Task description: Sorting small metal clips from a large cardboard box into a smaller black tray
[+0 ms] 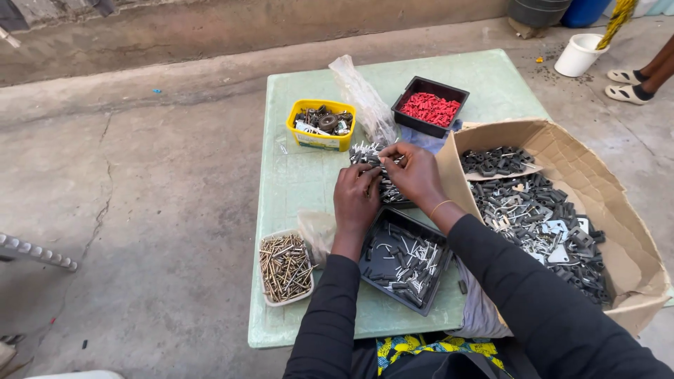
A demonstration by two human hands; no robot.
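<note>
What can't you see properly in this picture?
Head view:
- What the left hand and right hand pinch: hidden by fingers.
- Tray beneath them: mostly covered by the hands.
- Cardboard box parts: too small to identify.
- Person by the white bucket: cut off by the edge.

Soft, even daylight, sharp through the middle of the frame.

The scene was bright without harsh sun: the pale green worktop (pixel 302 182) and the concrete floor (pixel 140 210) were lit evenly from above, and shadows were faint and short, gathering only under the yellow tub (pixel 321 139) and inside the cardboard box (pixel 618 210). A clear plastic bag (pixel 361 95) at upper centre caught a mild sheen, with no strong glare elsewhere. Focus held well on the centre; the dark sleeves (pixel 533 302) at the lower edge lost detail, and the wide lens bent lines slightly toward the corners.
</note>
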